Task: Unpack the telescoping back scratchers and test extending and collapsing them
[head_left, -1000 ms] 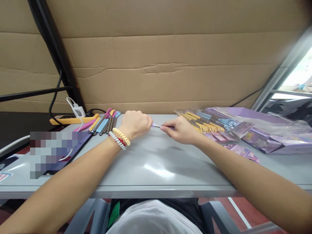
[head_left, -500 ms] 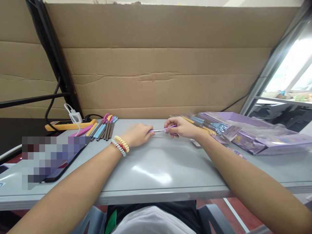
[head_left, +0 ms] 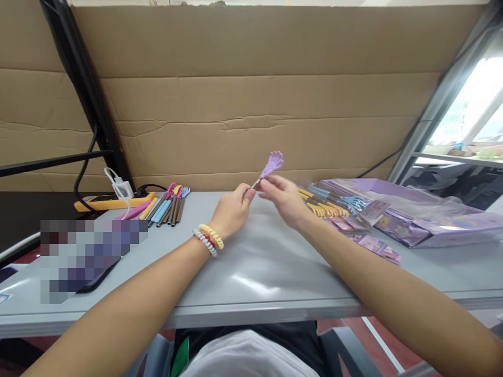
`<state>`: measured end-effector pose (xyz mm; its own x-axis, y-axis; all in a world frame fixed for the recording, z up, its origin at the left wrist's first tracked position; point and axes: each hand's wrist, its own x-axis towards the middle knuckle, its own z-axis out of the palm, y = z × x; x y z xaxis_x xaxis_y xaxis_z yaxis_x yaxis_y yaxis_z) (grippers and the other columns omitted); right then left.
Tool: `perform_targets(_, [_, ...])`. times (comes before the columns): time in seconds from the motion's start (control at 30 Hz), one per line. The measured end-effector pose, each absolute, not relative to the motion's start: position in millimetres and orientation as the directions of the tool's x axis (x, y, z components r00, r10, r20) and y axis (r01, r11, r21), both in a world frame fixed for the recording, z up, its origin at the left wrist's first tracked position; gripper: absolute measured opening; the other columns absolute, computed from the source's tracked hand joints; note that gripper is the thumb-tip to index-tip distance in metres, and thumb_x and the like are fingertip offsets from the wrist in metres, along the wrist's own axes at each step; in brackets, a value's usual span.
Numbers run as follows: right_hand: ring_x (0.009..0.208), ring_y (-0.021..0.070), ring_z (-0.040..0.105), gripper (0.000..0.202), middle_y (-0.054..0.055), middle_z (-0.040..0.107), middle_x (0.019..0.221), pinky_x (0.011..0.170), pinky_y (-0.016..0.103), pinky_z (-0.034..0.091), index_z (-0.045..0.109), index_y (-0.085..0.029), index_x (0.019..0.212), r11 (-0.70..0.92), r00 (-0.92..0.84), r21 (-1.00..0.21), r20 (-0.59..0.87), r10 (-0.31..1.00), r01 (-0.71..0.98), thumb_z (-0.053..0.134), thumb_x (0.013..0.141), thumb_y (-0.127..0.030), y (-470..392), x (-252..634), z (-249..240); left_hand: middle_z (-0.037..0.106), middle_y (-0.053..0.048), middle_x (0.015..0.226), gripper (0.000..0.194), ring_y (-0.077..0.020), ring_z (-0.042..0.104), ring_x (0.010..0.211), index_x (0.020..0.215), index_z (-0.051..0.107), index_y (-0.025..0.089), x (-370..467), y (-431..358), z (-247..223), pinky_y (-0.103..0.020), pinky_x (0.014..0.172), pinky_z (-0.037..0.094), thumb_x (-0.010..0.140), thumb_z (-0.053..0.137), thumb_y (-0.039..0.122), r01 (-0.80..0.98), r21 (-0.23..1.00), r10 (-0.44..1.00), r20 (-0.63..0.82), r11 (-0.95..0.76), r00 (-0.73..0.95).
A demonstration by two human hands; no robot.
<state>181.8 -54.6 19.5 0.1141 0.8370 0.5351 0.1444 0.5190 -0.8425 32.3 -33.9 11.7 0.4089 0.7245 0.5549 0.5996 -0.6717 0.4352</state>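
Note:
A back scratcher with a purple hand-shaped head (head_left: 273, 163) and a thin metal shaft is held tilted, its head up and to the right. My left hand (head_left: 234, 209), with beaded bracelets at the wrist, is closed around its lower end, which the fingers hide. Close by the shaft, just under the head, my right hand (head_left: 283, 199) has its fingers loosely apart; whether a fingertip touches the shaft is hard to see. Left of my hands lie several similar scratchers (head_left: 168, 205) with pink, yellow and blue parts. Bagged yellow scratchers (head_left: 326, 208) and blue ones (head_left: 353, 203) lie on the right.
An opened purple box (head_left: 416, 230) with clear plastic stands at the right. Pink-purple cards (head_left: 377, 248) lie before it on the grey table (head_left: 251, 262). A yellow power strip (head_left: 113, 203) and a dark, partly blurred-out device (head_left: 96, 280) are at the left. Cardboard (head_left: 251, 104) walls the back.
The scratcher has gone from lying nearly level between both hands to tilted upward, its purple head now exposed. My right fingers have come off the head and loosened; my left hand has moved right.

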Motion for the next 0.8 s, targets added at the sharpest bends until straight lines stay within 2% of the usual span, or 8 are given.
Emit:
perform_targets(0.1, [0.078,0.0133,0.055,0.036,0.000,0.059,0.083,0.077,0.030,0.045,0.048,-0.020,0.080,0.499,-0.058,-0.860,0.507,0.860,-0.105,0.069,0.068,-0.047,-66.9,166.0,17.7,0.066,-0.007,0.097,0.032,-0.0206,0.063,0.085,0.112,0.051,0.020,41.9,-43.2,7.4,-0.030,0.069,0.044,0.094,0.027,0.034,0.420,0.515,0.665,0.590,-0.747,0.458])
perform_targets(0.27, [0.064,0.0114,0.049,0.045,0.000,0.054,0.067,0.061,0.026,0.040,0.035,-0.018,0.053,0.460,0.031,-0.864,0.464,0.885,-0.206,0.076,0.061,-0.036,-88.8,157.6,28.1,0.063,-0.006,0.103,0.038,-0.0191,0.060,0.086,0.118,0.047,0.018,49.0,-51.6,4.4,-0.030,0.072,0.048,0.080,0.047,0.019,0.144,0.514,0.477,0.604,-0.845,0.639])
perform_targets(0.37, [0.058,0.0105,0.043,0.058,-0.002,0.041,0.052,0.053,0.025,0.033,0.020,-0.018,0.045,0.485,0.083,-0.853,0.479,0.874,-0.191,0.076,0.058,-0.029,-96.5,154.4,31.7,0.062,-0.006,0.100,0.039,-0.0191,0.059,0.086,0.112,0.052,0.018,52.0,-56.6,5.1,-0.030,0.073,0.049,0.073,0.051,0.014,0.117,0.510,0.465,0.636,-0.852,0.616])
perform_targets(0.47, [0.053,0.0096,0.036,0.057,-0.004,0.032,0.048,0.050,0.026,0.028,0.017,-0.018,0.044,0.549,0.075,-0.829,0.544,0.836,-0.110,0.072,0.058,-0.022,-104.8,148.9,31.5,0.058,-0.006,0.099,0.030,-0.0185,0.057,0.089,0.101,0.057,0.018,54.9,-62.6,8.4,-0.030,0.074,0.049,0.071,0.054,0.015,0.071,0.506,0.447,0.677,-0.859,0.584])
perform_targets(0.57, [0.053,0.0098,0.033,0.052,-0.004,0.027,0.048,0.051,0.027,0.027,0.016,-0.019,0.045,0.659,0.054,-0.749,0.662,0.748,0.066,0.064,0.062,-0.019,-113.1,144.7,29.2,0.055,-0.003,0.092,0.013,-0.0164,0.056,0.085,0.087,0.059,0.018,53.7,-64.8,12.8,-0.029,0.072,0.049,0.075,0.053,0.022,0.052,0.516,0.430,0.649,-0.855,0.627])
perform_targets(0.67, [0.053,0.0103,0.032,0.049,-0.004,0.025,0.047,0.054,0.028,0.029,0.016,-0.019,0.046,0.742,-0.049,-0.616,0.760,0.648,0.263,0.062,0.066,-0.016,-117.7,143.0,25.6,0.056,-0.003,0.089,0.013,-0.0163,0.056,0.084,0.083,0.058,0.017,48.6,-60.2,13.2,-0.029,0.072,0.048,0.077,0.055,0.029,0.047,0.501,0.407,0.642,-0.864,0.649])
perform_targets(0.73, [0.051,0.0099,0.032,0.050,-0.004,0.026,0.046,0.056,0.029,0.032,0.017,-0.019,0.047,0.773,-0.116,-0.572,0.778,0.617,0.276,0.062,0.067,-0.016,-117.6,142.7,24.5,0.058,-0.003,0.088,0.012,-0.0165,0.056,0.084,0.082,0.058,0.017,45.3,-54.9,9.9,-0.028,0.072,0.047,0.077,0.055,0.027,0.072,0.470,0.399,0.648,-0.880,0.648])
perform_targets(0.8, [0.049,0.0090,0.033,0.051,-0.005,0.028,0.046,0.055,0.028,0.035,0.017,-0.019,0.048,0.768,-0.062,-0.617,0.772,0.633,0.170,0.064,0.068,-0.017,-115.2,143.2,26.3,0.059,-0.002,0.081,0.008,-0.0151,0.056,0.078,0.078,0.058,0.017,44.2,-50.5,4.8,-0.026,0.069,0.046,0.077,0.053,0.023,0.121,0.473,0.444,0.665,-0.873,0.600])
